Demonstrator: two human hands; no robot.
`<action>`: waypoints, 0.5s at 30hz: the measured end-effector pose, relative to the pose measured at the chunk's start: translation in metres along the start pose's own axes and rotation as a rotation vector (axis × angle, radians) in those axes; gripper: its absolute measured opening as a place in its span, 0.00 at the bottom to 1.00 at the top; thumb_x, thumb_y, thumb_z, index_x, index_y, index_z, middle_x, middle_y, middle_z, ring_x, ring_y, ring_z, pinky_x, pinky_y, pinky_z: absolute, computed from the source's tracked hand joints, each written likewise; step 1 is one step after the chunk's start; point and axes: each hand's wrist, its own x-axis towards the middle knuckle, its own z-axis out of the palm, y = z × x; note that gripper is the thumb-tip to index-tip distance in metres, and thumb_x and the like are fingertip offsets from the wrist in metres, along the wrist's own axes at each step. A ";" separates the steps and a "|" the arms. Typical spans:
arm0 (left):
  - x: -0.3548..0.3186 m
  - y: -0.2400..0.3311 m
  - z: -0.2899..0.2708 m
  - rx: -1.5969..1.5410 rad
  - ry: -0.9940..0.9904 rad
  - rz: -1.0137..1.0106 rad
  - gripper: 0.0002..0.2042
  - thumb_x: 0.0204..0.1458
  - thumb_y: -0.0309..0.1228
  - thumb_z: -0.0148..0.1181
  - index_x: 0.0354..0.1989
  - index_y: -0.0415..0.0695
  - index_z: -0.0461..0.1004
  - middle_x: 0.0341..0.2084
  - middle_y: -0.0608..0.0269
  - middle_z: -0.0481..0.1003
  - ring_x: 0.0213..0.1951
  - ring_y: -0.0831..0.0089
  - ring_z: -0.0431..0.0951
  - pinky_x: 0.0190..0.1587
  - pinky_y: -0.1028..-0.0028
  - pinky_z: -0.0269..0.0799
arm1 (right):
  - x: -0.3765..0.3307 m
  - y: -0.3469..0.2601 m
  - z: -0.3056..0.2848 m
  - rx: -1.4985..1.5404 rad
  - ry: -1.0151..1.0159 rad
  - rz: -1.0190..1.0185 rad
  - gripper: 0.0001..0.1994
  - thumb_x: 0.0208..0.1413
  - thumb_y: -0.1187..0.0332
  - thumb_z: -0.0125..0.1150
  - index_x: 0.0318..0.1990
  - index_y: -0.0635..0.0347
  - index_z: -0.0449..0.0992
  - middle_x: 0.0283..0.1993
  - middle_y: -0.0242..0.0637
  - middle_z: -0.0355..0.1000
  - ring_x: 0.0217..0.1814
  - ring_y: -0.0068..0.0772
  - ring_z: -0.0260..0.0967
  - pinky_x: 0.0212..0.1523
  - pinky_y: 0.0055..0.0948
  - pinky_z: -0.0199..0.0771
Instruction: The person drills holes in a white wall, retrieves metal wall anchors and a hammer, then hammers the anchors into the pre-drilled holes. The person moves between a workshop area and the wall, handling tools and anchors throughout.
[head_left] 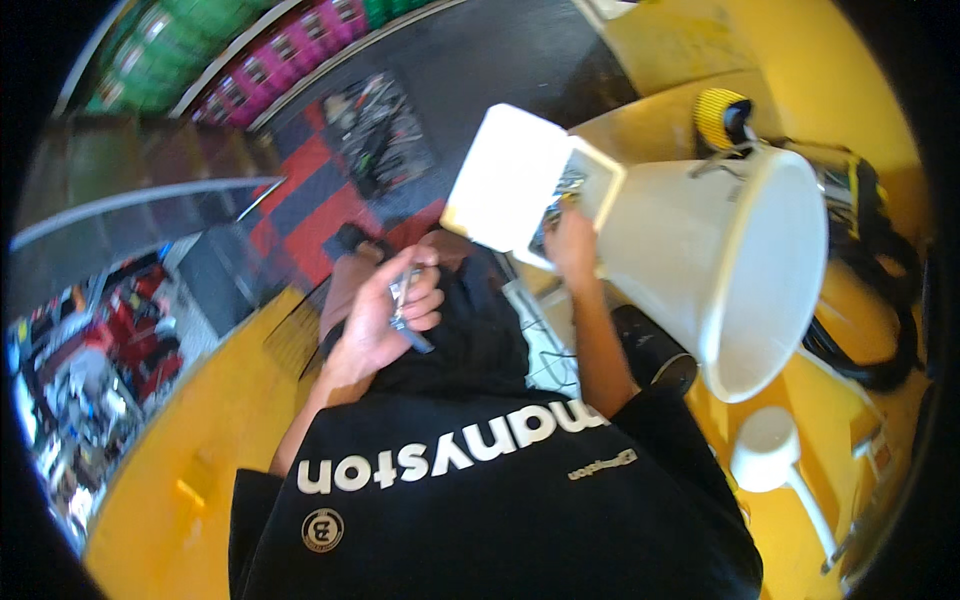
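Observation:
My left hand [385,310] is raised in front of my body with its fingers curled. Across the palm lies a slim metal tool [408,325] with a flat grey end; its exact kind is unclear. My right hand [571,243] reaches down into a white box [612,190] whose white lid [507,175] stands swung open to the left. Small shiny metal pieces [569,183] fill part of that box, just beyond my right fingers. The fingertips of this hand are hidden among them.
A large white bucket [660,240] lies tipped right of the box, near a white ladle [768,450] and a black hose [900,330]. Tools [375,130] cover a mat on the floor ahead. Metal parts [95,390] fill the left; green and pink containers [290,55] line a shelf.

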 end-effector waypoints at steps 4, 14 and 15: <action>-0.015 -0.016 -0.023 -0.019 -0.102 -0.096 0.19 0.72 0.49 0.47 0.49 0.45 0.73 0.29 0.65 0.68 0.31 0.70 0.70 0.37 0.68 0.69 | 0.024 0.012 0.041 -0.006 -0.107 -0.168 0.12 0.58 0.65 0.63 0.44 0.62 0.84 0.40 0.58 0.81 0.44 0.60 0.82 0.46 0.51 0.81; -0.029 -0.006 -0.082 -0.186 0.011 -0.012 0.16 0.70 0.49 0.52 0.37 0.52 0.73 0.22 0.74 0.70 0.21 0.79 0.69 0.21 0.78 0.63 | -0.017 -0.055 -0.059 0.465 0.228 0.001 0.17 0.67 0.69 0.61 0.59 0.67 0.73 0.40 0.46 0.82 0.27 0.25 0.76 0.23 0.23 0.74; -0.031 0.003 -0.080 -0.155 0.045 -0.029 0.17 0.69 0.52 0.53 0.34 0.54 0.71 0.20 0.76 0.66 0.19 0.81 0.64 0.19 0.80 0.57 | -0.037 -0.074 -0.062 0.573 0.317 -0.104 0.18 0.68 0.66 0.64 0.60 0.66 0.73 0.32 0.40 0.80 0.25 0.23 0.74 0.23 0.22 0.72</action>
